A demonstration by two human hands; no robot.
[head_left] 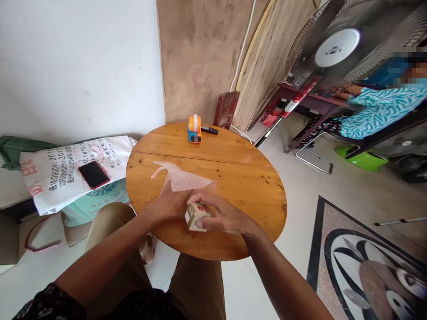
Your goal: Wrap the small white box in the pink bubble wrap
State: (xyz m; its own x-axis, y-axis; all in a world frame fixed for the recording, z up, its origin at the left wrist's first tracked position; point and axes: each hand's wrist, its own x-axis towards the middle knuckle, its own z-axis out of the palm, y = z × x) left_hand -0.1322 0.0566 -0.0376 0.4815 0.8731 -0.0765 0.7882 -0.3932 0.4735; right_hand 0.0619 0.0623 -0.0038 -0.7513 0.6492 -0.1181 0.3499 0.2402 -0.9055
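My right hand (225,214) is closed around a small cream-coloured box (198,217) with red print on its top, held tilted above the near part of the wooden table. Beside it, my left hand (173,202) lies against a thin, see-through pinkish sheet that looks like plastic wrap (188,181). Its fingers are mostly hidden behind the box and my right hand, so their grip does not show. One loose strip of the sheet trails towards the far left.
On the oval table (247,160), an orange and blue tape dispenser (194,129) stands at the far edge by a black object (210,130). Left, a phone (94,174) lies on white sacks (66,169). Right are a floor fan (336,48) and a seated person (376,111).
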